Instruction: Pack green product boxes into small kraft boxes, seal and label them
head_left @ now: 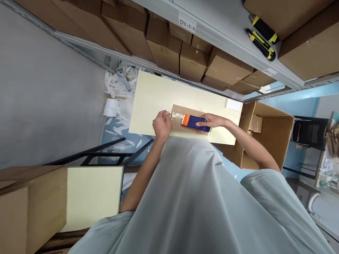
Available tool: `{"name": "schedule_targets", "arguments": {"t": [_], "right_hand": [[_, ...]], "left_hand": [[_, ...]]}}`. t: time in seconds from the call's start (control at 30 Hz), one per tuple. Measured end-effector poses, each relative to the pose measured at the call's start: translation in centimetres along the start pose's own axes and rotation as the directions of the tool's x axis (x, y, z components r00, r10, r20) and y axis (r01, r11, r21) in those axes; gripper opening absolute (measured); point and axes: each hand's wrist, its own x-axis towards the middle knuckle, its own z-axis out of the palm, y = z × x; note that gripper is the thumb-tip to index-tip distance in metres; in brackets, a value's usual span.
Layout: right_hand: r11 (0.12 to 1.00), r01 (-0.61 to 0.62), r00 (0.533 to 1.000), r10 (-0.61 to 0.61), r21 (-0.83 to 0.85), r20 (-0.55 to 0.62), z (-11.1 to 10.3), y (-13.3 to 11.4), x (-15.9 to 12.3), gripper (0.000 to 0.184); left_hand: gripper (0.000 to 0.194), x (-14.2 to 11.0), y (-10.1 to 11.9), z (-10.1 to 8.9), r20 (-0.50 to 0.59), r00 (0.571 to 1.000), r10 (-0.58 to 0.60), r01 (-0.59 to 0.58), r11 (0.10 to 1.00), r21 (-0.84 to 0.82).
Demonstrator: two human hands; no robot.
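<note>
On the cream rectangular tabletop [150, 102]: flat brown cardboard box [177, 125]
Box's left end: shiny clear tape [177, 115]
Atop box: blue-and-orange tape dispenser [194, 122], gripped by right hand [210, 120]
Just left of box: left hand [162, 124], fingers curled closed, any hold unclear

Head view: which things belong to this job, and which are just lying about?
In use:
tape dispenser, in the right hand
cardboard box beneath it
clear tape on the box

Apparently lying about:
two utility knives, on the shelf
white roll
</note>
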Motion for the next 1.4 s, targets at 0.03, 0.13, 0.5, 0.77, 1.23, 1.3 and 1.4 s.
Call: {"name": "schedule_targets", "arguments": {"t": [0.03,0.13,0.5,0.77,1.23,1.3,1.4], "right_hand": [[1.000,0.005,1.000,-0.005,-0.001,0.006,0.1,0.0,0.0,0.059],[0.999,0.003,0.999,-0.004,-0.040,-0.032,0.4,0.0,-0.1,0.057],[1.000,0.029,0.999,-0.029,-0.005,0.016,0.4,0.9,0.8,0.054],[0.997,0.019,0.999,-0.021,-0.072,-0.027,0.5,0.7,0.9,0.055],[0.996,0.030,1.000,-0.030,-0.087,-0.003,0.7,0.0,0.6,0.054],[0.995,0.043,0.999,-0.043,-0.087,-0.001,0.3,-0.1,0.3,0.052],[0.993,-0.001,1.000,-0.002,-0.116,-0.030,-1.0,0.0,-1.7,0.052]], "left_hand": [[0.025,-0.6,0.2,0.6,-0.037,0.999,-0.019,0.018,1.000,-0.020],[0.046,-1.9,0.6,2.2,-0.146,0.986,-0.080,0.069,0.994,-0.083],[0.033,-4.6,0.8,1.6,-0.148,0.989,-0.004,-0.007,0.997,-0.077],[0.043,-4.2,0.8,2.6,-0.128,0.989,0.067,-0.071,0.997,-0.023],[0.032,-2.5,-0.3,5.0,-0.221,0.971,-0.088,0.026,0.963,-0.267],[0.036,-2.1,-0.4,5.2,-0.214,0.970,-0.115,0.050,0.956,-0.288],[0.040,-1.7,-0.6,5.4,-0.218,0.969,-0.112,0.055,0.966,-0.252]]}}
